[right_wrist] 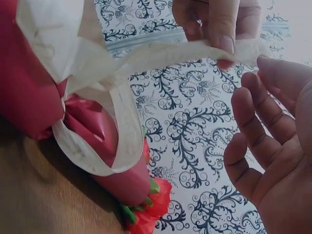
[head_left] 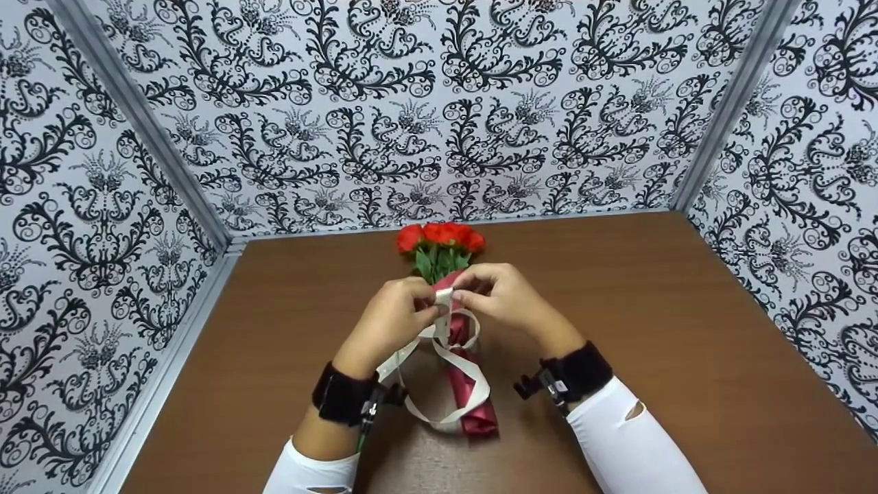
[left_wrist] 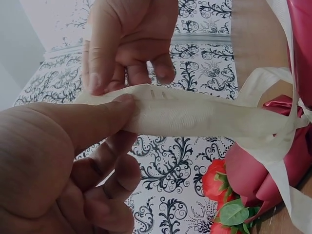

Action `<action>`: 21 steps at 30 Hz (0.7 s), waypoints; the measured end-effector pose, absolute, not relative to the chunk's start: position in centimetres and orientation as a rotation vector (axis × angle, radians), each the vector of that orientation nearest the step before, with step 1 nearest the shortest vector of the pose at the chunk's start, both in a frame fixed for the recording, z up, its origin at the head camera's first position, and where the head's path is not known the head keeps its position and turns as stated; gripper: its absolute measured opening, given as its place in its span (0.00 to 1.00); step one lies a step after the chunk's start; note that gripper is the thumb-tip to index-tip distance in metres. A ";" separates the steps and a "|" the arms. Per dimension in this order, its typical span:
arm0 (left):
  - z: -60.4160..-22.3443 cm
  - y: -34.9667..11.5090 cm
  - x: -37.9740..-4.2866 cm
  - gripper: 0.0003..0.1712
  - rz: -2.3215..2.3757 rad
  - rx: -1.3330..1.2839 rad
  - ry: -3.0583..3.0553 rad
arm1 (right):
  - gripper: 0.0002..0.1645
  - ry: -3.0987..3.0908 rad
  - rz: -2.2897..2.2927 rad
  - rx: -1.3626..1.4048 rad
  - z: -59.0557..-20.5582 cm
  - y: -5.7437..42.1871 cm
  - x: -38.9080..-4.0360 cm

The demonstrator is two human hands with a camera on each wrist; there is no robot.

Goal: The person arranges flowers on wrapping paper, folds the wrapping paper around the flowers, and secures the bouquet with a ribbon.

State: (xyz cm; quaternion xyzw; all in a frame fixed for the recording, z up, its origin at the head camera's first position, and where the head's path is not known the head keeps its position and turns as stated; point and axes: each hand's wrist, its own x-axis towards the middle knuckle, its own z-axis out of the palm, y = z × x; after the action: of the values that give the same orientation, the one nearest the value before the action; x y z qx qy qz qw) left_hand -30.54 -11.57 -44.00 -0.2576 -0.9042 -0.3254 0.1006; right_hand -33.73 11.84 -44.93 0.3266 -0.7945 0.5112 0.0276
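A bouquet of red flowers (head_left: 441,237) lies on the table, its stems wrapped in shiny dark red paper (head_left: 477,412). A cream ribbon (head_left: 473,370) is tied round the wrap and trails in loops over and beside it. Above the bouquet, my left hand (head_left: 392,317) pinches a length of this ribbon (left_wrist: 175,114) between thumb and forefinger. My right hand (head_left: 506,300) faces it and pinches the ribbon near its end, thumb against the strip (right_wrist: 239,51). In the right wrist view, the knot on the wrap (right_wrist: 29,87) is partly covered by ribbon.
The brown table (head_left: 274,384) extends on both sides of the bouquet. Patterned black-and-white panels (head_left: 384,123) stand behind and at the sides, joined by grey metal posts (head_left: 727,103). Each wrist wears a black band (head_left: 583,370) with a small camera.
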 end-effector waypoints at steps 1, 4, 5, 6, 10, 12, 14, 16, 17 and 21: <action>-43.9 -11.6 -30.5 0.10 -0.950 -0.759 -2.669 | 0.07 -2.468 1.561 1.001 -44.9 12.0 -33.8; -43.9 -11.6 -30.5 0.10 -0.926 -0.741 -2.668 | 0.08 -2.583 1.460 1.001 -44.9 12.7 -34.0; -43.9 -11.7 -30.6 0.10 -0.917 -0.737 -2.670 | 0.08 -2.642 1.413 1.014 -44.9 13.0 -34.0; -43.9 -11.7 -30.6 0.10 -0.914 -0.732 -2.674 | 0.08 -2.704 1.358 1.041 -45.0 13.2 -34.1; -43.8 -11.7 -30.6 0.11 -0.899 -0.721 -2.684 | 0.07 -3.014 1.097 1.161 -45.7 13.6 -33.7; -43.8 -11.8 -30.6 0.14 -0.892 -0.720 -2.689 | 0.08 -3.122 0.946 1.212 -46.2 13.5 -33.4; -43.8 -11.8 -30.6 0.17 -0.893 -0.715 -2.694 | 0.09 -3.208 0.807 1.224 -46.7 13.2 -33.2; -43.8 -11.9 -30.5 0.19 -0.896 -0.715 -2.698 | 0.10 -3.253 0.697 1.233 -47.1 12.9 -32.9; -43.8 -11.9 -30.5 0.19 -0.898 -0.716 -2.700 | 0.11 -3.272 0.664 1.234 -47.2 12.7 -32.8; -43.7 -11.9 -30.4 0.19 -0.899 -0.726 -2.710 | 0.11 -3.329 0.638 1.246 -47.2 12.3 -32.5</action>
State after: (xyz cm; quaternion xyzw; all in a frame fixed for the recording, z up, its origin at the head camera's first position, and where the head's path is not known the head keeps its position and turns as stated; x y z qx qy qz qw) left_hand -30.38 -11.94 -43.73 -0.2453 -0.9154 -0.3037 0.0977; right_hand -32.49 12.28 -47.24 0.3355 -0.8966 0.1718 -0.2326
